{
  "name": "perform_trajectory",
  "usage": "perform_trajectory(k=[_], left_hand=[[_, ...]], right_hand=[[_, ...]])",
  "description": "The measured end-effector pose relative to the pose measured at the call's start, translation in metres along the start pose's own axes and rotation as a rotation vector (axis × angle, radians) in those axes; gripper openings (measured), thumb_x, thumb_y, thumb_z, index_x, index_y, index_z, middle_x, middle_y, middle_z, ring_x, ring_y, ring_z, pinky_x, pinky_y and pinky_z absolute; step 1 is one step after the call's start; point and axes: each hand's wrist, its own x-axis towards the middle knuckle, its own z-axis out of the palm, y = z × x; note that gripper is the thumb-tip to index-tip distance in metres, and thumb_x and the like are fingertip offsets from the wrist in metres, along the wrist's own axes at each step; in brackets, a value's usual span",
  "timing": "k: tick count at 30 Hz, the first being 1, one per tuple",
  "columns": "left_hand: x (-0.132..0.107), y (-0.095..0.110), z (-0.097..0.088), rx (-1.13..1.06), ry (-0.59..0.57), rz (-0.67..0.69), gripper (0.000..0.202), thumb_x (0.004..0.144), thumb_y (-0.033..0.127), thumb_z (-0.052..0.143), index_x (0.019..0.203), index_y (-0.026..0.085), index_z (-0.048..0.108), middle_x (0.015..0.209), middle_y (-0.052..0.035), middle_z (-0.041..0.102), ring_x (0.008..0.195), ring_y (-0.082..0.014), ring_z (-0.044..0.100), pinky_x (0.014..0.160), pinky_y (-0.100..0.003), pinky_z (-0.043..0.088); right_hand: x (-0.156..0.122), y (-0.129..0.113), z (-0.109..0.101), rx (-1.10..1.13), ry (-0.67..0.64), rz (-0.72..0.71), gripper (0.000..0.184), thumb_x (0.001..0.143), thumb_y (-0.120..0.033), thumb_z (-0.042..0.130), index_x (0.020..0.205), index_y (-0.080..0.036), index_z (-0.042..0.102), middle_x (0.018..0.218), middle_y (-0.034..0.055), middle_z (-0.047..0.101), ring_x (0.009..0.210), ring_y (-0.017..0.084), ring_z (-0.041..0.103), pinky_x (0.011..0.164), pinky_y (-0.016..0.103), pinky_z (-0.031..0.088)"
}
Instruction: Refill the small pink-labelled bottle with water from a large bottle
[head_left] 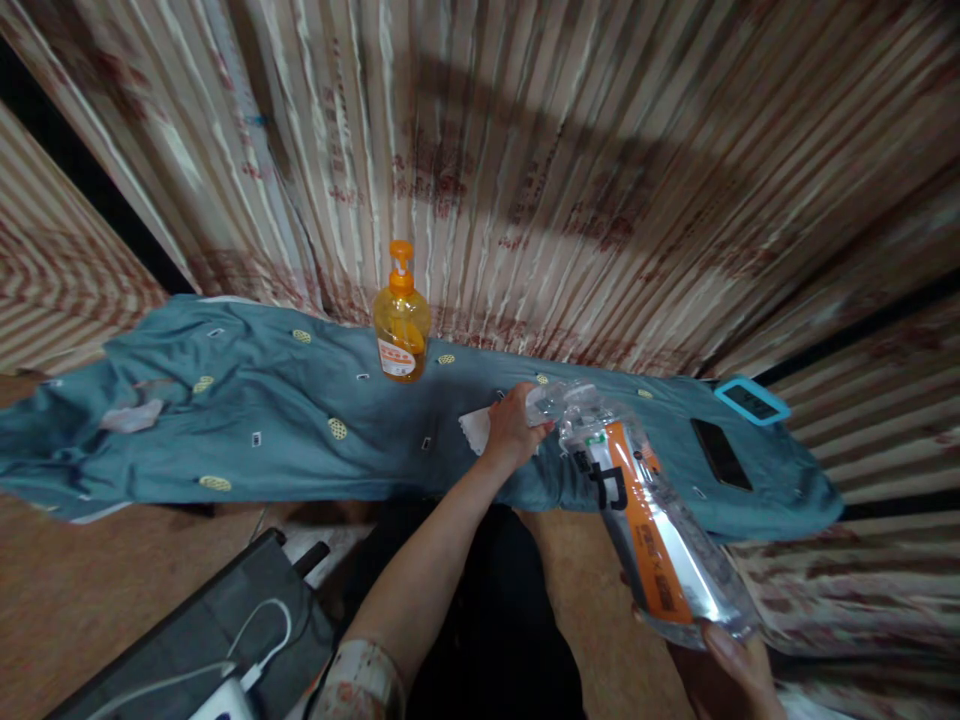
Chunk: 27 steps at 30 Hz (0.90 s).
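A large clear plastic bottle (701,560) with an orange and silver label lies aslant in the air, its narrow end over the cloth. Around its wide lower end closes my right hand (739,665), thumb on the near side. At the narrow end, my left hand (514,430) is closed with thumb and fingers about the clear plastic; some fingers are hidden. Beneath and left of that hand a white scalloped tissue (474,430) sticks out over the cloth. An orange pump bottle (402,325) stands upright to the left, apart from both hands.
Teal patterned cloth (285,450) covers the narrow surface. At its right end are a black phone (721,455) and a blue-framed digital clock (752,400). Striped curtains (480,180) hang behind. A dark case (247,590) with a white cable is at lower left.
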Motion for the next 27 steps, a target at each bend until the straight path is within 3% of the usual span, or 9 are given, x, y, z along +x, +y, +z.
perform_trajectory(k=[5,9,13,17,23,27], left_hand=[[0.001,-0.001,0.000,0.005,0.006,0.000,0.049,0.066,0.022,0.071,0.109,0.020,0.048,0.109,-0.0054,0.063,0.104,-0.0228,0.057,0.087,-0.036,0.043],[0.001,-0.001,0.000,-0.001,0.016,0.005,0.047,0.066,0.021,0.071,0.107,0.020,0.048,0.108,-0.0055,0.062,0.104,-0.0231,0.057,0.086,-0.036,0.043],[0.001,0.000,-0.002,0.002,0.007,0.000,0.048,0.066,0.020,0.070,0.108,0.019,0.047,0.109,-0.0061,0.061,0.102,-0.0229,0.058,0.087,-0.036,0.043],[0.001,0.001,-0.004,0.012,0.001,0.009,0.046,0.068,0.022,0.070,0.107,0.019,0.047,0.109,-0.0067,0.061,0.105,-0.0231,0.057,0.088,-0.037,0.043],[0.001,0.001,-0.004,0.006,0.005,0.004,0.046,0.068,0.019,0.068,0.108,0.018,0.046,0.109,-0.0074,0.060,0.108,-0.0249,0.056,0.090,-0.039,0.043],[0.001,0.001,-0.003,-0.017,0.010,-0.026,0.060,0.066,0.017,0.069,0.117,0.018,0.039,0.112,-0.0084,0.060,0.108,-0.0261,0.057,0.092,-0.042,0.043]], right_hand=[[0.002,0.004,-0.002,0.005,0.015,-0.020,0.050,0.063,-0.040,0.070,0.111,-0.029,0.061,0.083,0.0058,0.074,0.083,0.035,0.068,0.075,0.053,0.053],[-0.003,-0.003,0.006,0.031,-0.004,0.021,0.044,0.062,-0.039,0.072,0.105,-0.028,0.064,0.081,0.0063,0.074,0.085,0.035,0.068,0.075,0.052,0.053],[-0.010,-0.014,0.018,0.081,-0.034,0.077,0.044,0.064,-0.036,0.071,0.107,-0.029,0.063,0.098,0.0060,0.073,0.093,0.033,0.066,0.080,0.049,0.052],[-0.014,-0.021,0.026,0.157,-0.040,0.059,0.040,0.064,-0.034,0.073,0.103,-0.027,0.065,0.092,0.0059,0.074,0.096,0.032,0.064,0.082,0.049,0.050],[-0.016,-0.021,0.030,0.145,-0.024,0.012,0.042,0.067,-0.031,0.072,0.107,-0.026,0.063,0.092,0.0049,0.073,0.083,0.026,0.067,0.076,0.043,0.054],[-0.017,-0.025,0.034,0.123,-0.028,0.005,0.053,0.066,-0.032,0.072,0.117,-0.027,0.057,0.092,0.0045,0.073,0.084,0.026,0.068,0.074,0.039,0.055]])
